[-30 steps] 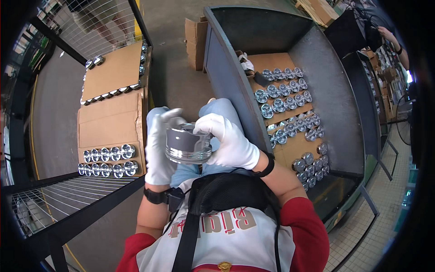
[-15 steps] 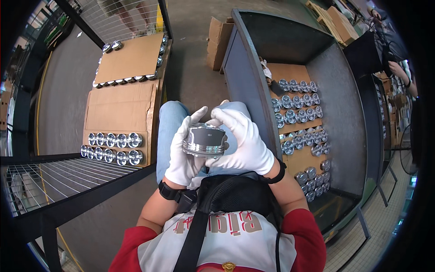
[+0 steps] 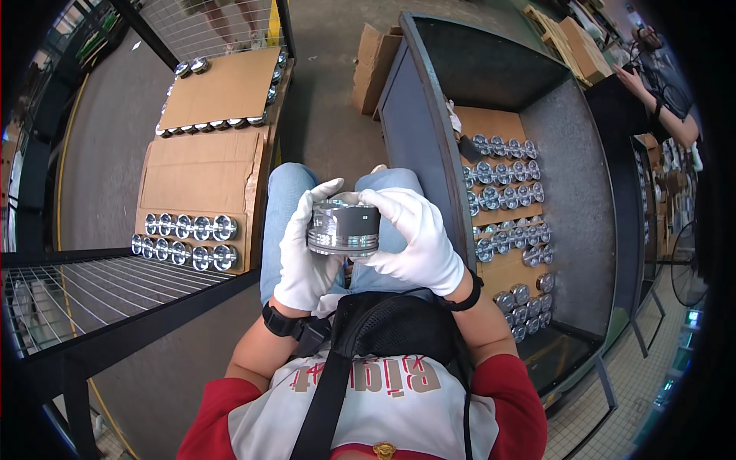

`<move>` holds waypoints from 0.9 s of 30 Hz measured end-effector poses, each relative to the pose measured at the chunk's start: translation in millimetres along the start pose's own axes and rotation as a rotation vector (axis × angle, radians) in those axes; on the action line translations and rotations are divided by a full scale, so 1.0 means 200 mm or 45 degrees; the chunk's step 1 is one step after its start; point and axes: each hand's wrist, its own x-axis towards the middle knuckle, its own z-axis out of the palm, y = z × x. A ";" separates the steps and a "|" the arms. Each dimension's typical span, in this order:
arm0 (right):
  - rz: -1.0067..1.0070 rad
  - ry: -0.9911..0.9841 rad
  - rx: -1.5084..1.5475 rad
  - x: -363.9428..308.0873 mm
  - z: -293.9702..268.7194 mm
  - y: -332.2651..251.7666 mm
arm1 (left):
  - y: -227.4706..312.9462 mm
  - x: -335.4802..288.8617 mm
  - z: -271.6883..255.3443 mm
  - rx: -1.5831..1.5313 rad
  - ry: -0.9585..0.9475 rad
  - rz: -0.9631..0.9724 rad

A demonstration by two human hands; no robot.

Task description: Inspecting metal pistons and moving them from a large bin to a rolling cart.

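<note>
A metal piston (image 3: 343,229) with a dark coated patch on its skirt is held up above my lap, its ring grooves facing down. My left hand (image 3: 300,257), in a white glove, closes around its left side. From the right, my right hand (image 3: 418,241), gloved the same way, grips the piston with thumb and fingers. In the metal bin on my right stand rows of shiny pistons (image 3: 506,172). More pistons (image 3: 184,228) are lined up on cardboard to my left.
The grey-blue metal bin (image 3: 437,100) has high walls close to my right arm. At left, a flat cardboard sheet (image 3: 222,88) covers further pistons, beside a black wire-mesh frame (image 3: 130,295). A folded carton (image 3: 376,67) stands ahead. Another person (image 3: 652,84) is at the far right.
The piston has turned between my hands, so its dark patch now faces more to the right. My right fingers have moved onto its side. The person at right has raised an arm.
</note>
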 end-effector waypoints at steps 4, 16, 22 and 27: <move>-0.007 -0.012 -0.083 0.03 -0.03 -0.04 | 0.01 -0.01 0.00 0.062 0.015 0.043; 0.215 -0.077 0.061 -0.02 0.02 0.00 | 0.05 -0.04 0.08 0.648 0.001 0.403; 0.224 0.026 0.261 -0.03 0.05 0.02 | 0.08 -0.04 0.06 0.503 0.028 0.482; 0.290 0.078 0.371 -0.04 0.04 0.01 | 0.04 0.00 -0.02 0.310 0.067 0.143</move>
